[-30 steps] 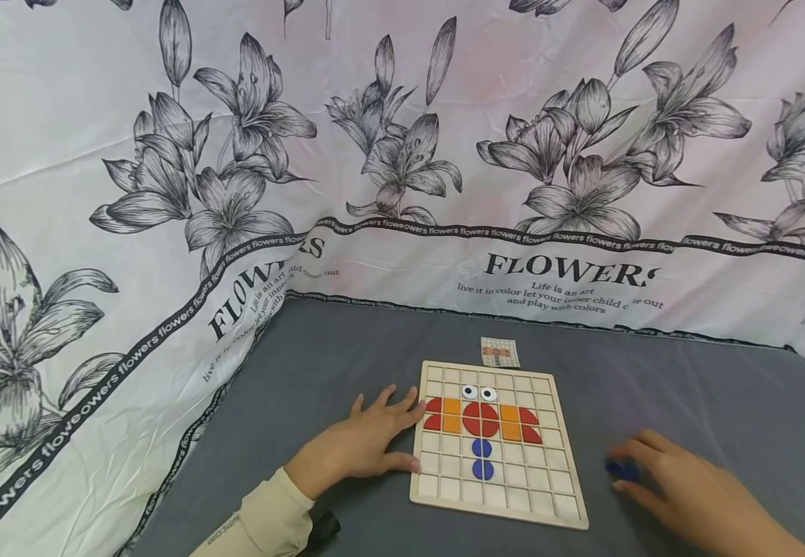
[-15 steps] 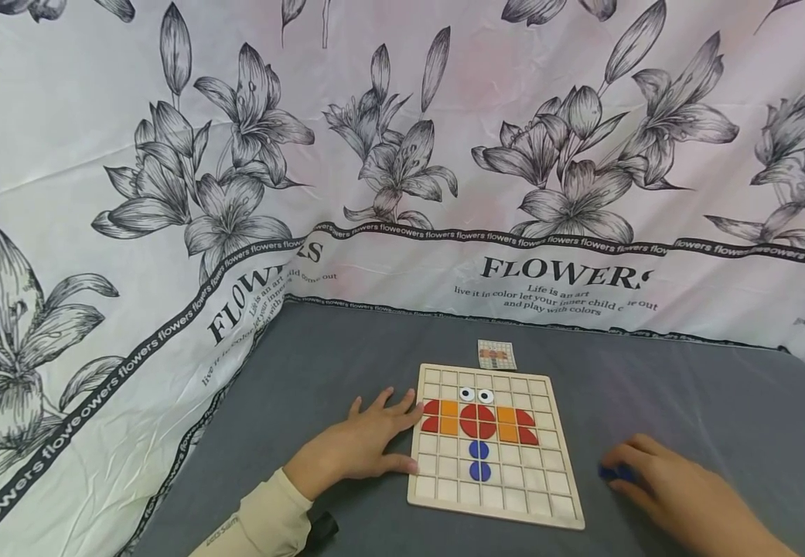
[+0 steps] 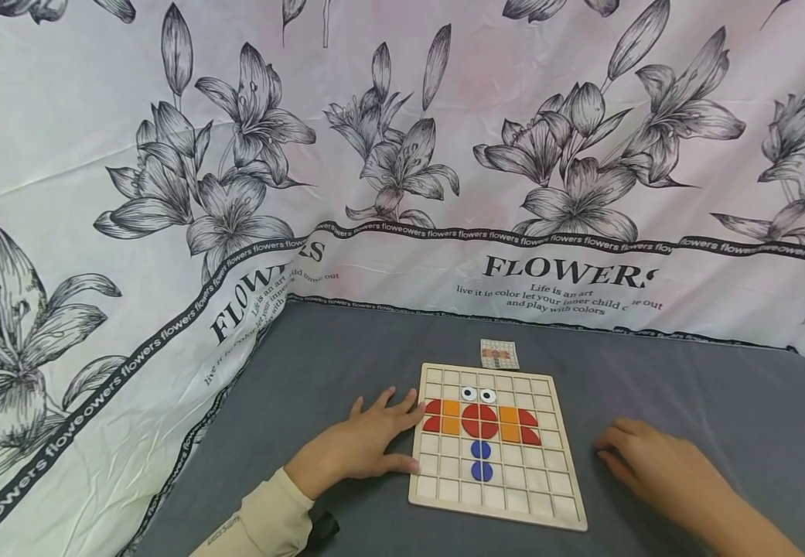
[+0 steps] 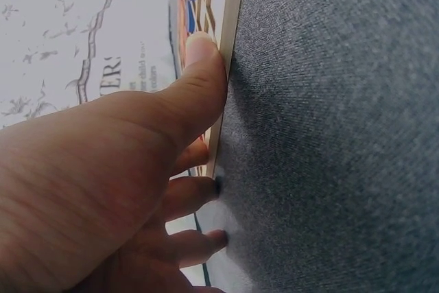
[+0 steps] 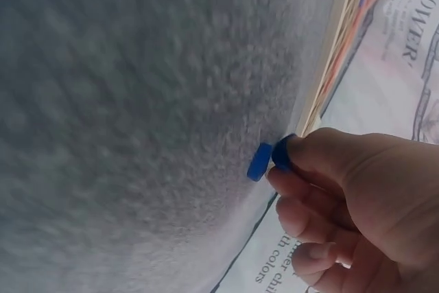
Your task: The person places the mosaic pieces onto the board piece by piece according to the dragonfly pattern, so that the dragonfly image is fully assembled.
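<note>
In the head view, a square wooden grid board (image 3: 451,489) lies on the grey cloth. It carries two eye discs (image 3: 469,394), a red circle (image 3: 479,422) of quarter pieces, orange squares (image 3: 509,424), red quarter pieces at both sides and two blue discs (image 3: 482,470) in a column. My left hand (image 3: 356,447) spreads straight fingers along the board's left edge, thumb on the rim. Right of the board, my right hand (image 3: 656,460) pinches a blue disc (image 5: 282,152) between thumb and forefinger. Just beyond those fingertips is another blue disc (image 5: 259,161), hidden in the head view.
Behind the board lies a small printed card (image 3: 499,354) showing a similar figure on a grid. A dark object (image 3: 325,527) sits beside the left cuff. White flower-print fabric (image 3: 402,263) walls the back and left of the grey cloth (image 3: 346,348).
The right hand has shifted slightly away from the person, its fingers closing over the blue discs that showed at its fingertips earlier. The left hand and the board stay put.
</note>
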A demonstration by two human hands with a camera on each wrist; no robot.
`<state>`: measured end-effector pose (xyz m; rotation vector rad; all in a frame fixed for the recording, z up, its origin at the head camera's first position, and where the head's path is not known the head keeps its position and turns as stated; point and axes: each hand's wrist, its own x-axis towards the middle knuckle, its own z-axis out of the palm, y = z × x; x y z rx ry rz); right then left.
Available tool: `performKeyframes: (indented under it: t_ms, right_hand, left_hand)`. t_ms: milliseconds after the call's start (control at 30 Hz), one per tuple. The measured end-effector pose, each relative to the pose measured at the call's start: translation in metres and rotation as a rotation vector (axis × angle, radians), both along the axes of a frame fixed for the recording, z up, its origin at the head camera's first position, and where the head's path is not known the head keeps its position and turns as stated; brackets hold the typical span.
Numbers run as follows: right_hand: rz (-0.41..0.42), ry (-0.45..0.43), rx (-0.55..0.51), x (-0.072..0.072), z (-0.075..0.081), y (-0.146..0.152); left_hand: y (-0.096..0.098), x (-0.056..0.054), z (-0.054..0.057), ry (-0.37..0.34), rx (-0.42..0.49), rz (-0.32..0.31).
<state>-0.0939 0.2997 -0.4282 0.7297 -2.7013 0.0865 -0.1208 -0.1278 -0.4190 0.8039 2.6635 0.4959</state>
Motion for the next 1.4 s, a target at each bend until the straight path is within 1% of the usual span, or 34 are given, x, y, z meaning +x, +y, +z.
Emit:
performKeyframes:
  t_ms: [100, 200, 300, 367, 433, 533, 633, 767, 933, 1067, 1167, 1267, 1400]
  right_hand:
    - [0.013, 0.015, 0.028, -0.007, 0.002, -0.004]
    - [0.047, 0.052, 0.036, -0.01, 0.006, -0.01]
    - [0.142, 0.118, -0.001, -0.01, 0.011, -0.022]
    - [0.225, 0.155, -0.037, -0.008, 0.014, -0.035]
    - [0.307, 0.166, -0.065, -0.004, 0.018, -0.051]
    - [0.408, 0.137, -0.081, 0.003, 0.021, -0.078]
    - [0.514, 0.106, -0.081, 0.011, 0.02, -0.1]
    - [0.612, 0.085, -0.049, 0.016, 0.017, -0.12]
    - [0.666, 0.03, 0.014, 0.018, 0.014, -0.13]
    - [0.678, -0.044, 0.054, 0.018, 0.012, -0.13]
    - [0.674, -0.074, 0.075, 0.017, 0.011, -0.129]
    - [0.675, -0.076, 0.082, 0.018, 0.011, -0.128]
    - [0.675, -0.054, 0.073, 0.019, 0.011, -0.126]
  left_hand:
    - [0.0, 0.0, 0.0, -0.002, -0.003, 0.002]
    - [0.001, 0.0, -0.001, -0.007, -0.01, 0.001]
    - [0.002, 0.0, -0.001, -0.01, -0.017, 0.002]
    - [0.002, 0.0, -0.001, -0.011, -0.015, 0.007]
    - [0.001, -0.001, 0.0, -0.008, -0.013, 0.011]
    - [0.0, 0.0, 0.001, -0.009, -0.013, 0.012]
    - [0.0, 0.0, 0.001, -0.009, -0.015, 0.008]
    - [0.0, -0.001, 0.0, 0.003, -0.012, 0.001]
    - [0.0, -0.001, -0.001, 0.008, -0.02, 0.002]
    - [0.0, -0.001, -0.001, 0.006, -0.023, 0.001]
    - [0.0, -0.001, -0.001, 0.007, -0.022, -0.001]
    - [0.0, -0.002, -0.002, 0.011, -0.021, 0.0]
    - [0.0, -0.002, -0.002, 0.016, -0.022, 0.001]
